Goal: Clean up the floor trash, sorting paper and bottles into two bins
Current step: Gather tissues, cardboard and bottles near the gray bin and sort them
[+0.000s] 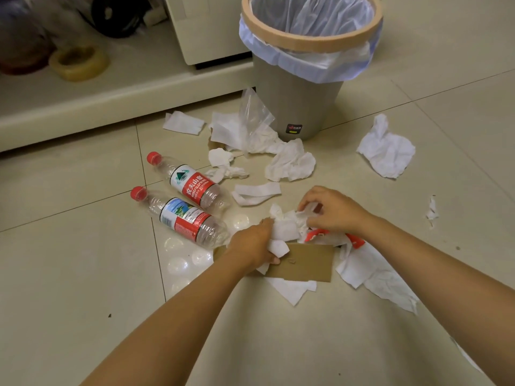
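My left hand grips a wad of white paper tissue low over the floor, above a brown cardboard piece. My right hand pinches another bit of the same tissue bundle just to its right. Two clear plastic bottles with red caps lie on the tiles to the left, one nearer and one farther. A grey bin with a pale plastic liner stands beyond the scattered tissues. Only one bin is in view.
Crumpled tissues lie scattered between my hands and the bin, to the right and under my right forearm. A clear plastic bag leans on the bin. A low cream shelf runs along the left.
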Available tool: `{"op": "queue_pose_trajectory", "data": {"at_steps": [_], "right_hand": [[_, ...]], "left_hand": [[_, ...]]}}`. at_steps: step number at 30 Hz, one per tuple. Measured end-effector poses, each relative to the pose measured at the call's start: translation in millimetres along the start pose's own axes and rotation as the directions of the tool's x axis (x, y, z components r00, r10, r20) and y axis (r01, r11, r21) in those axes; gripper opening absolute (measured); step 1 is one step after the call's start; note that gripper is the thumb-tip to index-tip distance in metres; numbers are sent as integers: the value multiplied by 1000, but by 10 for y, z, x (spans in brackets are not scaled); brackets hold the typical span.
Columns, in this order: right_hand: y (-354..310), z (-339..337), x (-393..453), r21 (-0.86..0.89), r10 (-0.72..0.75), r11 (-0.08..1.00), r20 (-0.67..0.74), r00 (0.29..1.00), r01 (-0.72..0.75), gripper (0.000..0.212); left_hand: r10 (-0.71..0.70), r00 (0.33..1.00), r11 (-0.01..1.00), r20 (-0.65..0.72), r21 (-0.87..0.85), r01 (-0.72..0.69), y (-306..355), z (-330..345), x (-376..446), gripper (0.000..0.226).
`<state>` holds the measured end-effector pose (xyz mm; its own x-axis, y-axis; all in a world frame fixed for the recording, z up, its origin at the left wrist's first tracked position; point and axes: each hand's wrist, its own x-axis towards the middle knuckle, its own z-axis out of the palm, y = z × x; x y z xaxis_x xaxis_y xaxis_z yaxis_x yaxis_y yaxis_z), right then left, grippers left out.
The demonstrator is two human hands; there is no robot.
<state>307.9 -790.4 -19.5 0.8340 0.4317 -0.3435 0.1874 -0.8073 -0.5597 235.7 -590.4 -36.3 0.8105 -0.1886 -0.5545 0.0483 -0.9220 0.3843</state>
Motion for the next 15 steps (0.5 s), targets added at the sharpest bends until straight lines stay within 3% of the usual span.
{"op": "queue_pose_trajectory", "data": {"at_steps": [3, 5, 10, 15], "right_hand": [[-69, 105, 14, -183, -49, 980, 133, 990, 73, 55], [-109, 193, 43, -337, -96, 928, 201, 975, 161, 59], [-181, 301, 107, -460, -121, 861, 225, 967, 215, 47], [-209, 338, 138, -427, -118, 878, 249, 961, 218, 29]], "left_hand": [[-51, 998, 994, -41, 94, 55, 38, 57, 10, 75], [-66, 994, 993, -84, 93, 73, 23, 121, -23, 59], [14, 971, 979, -239, 201, 35, -42, 259, -105, 54], [-31, 986, 985, -166, 160, 58, -7, 208, -131, 50]]}}
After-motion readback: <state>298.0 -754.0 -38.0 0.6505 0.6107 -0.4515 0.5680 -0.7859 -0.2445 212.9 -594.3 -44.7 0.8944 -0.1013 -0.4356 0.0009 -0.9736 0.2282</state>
